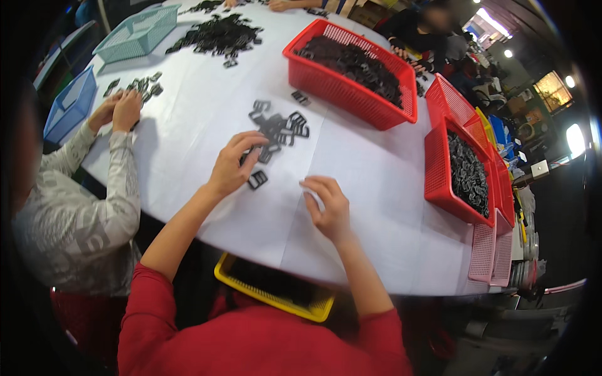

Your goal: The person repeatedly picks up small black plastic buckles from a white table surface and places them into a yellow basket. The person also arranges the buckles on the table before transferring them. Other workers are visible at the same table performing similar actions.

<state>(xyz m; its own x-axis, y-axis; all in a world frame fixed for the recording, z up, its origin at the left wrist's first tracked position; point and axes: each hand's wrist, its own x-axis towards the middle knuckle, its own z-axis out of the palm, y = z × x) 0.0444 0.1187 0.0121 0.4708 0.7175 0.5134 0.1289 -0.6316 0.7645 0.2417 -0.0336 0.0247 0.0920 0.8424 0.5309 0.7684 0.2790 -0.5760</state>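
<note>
A small loose group of black plastic buckles (285, 128) with slotted frames lies on the white table in front of me. My left hand (233, 166) reaches over the near left side of the group, thumb and fingers apart, with dark pieces showing in the gap; any contact is blurred. Just below its fingertips lies a single buckle (257, 180). To the right, my right hand (329, 208) hovers over the white tabletop, fingers loosely bent and apart from the thumb, with nothing visible between them.
A red basket (351, 103) full of black pieces stands beyond the group. Another filled red basket (439, 182) and pink baskets (483, 254) line the right edge. A yellow basket (320, 307) sits below the table's front edge. At left, a co-worker's hands (122, 111) handle pieces near a blue basket (69, 103).
</note>
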